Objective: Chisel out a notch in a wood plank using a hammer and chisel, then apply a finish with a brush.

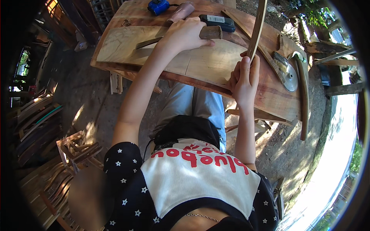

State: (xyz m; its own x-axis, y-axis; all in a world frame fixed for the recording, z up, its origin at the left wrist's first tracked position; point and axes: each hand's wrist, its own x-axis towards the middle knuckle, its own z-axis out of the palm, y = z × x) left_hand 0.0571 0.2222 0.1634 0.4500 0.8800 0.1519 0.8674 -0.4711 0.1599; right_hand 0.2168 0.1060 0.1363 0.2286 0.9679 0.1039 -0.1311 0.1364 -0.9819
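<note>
Chisel (181,36) under my left hand (187,34), fingers wrapped round its handle on the pale board (154,50). My right hand (243,79) grips a thin wooden strip (256,29) at the workbench's near edge (269,100)

Outdoor daylight scene through a fisheye lens. Strong sun enters from the right, overexposing the ground (339,154) at the lower right rim to near white and leaving dappled bright patches on the dirt below the counter (269,96). The left side lies in deep shade, where stacked wooden slats (34,123) are dim and low in contrast. The counter top is evenly lit, with soft shadows under the forearms. A metal disc (291,77) shows mild glare. Straight edges bow toward the rim, and a black vignette rings the frame. One blurred oval patch sits at lower left; the centre is sharp.
</note>
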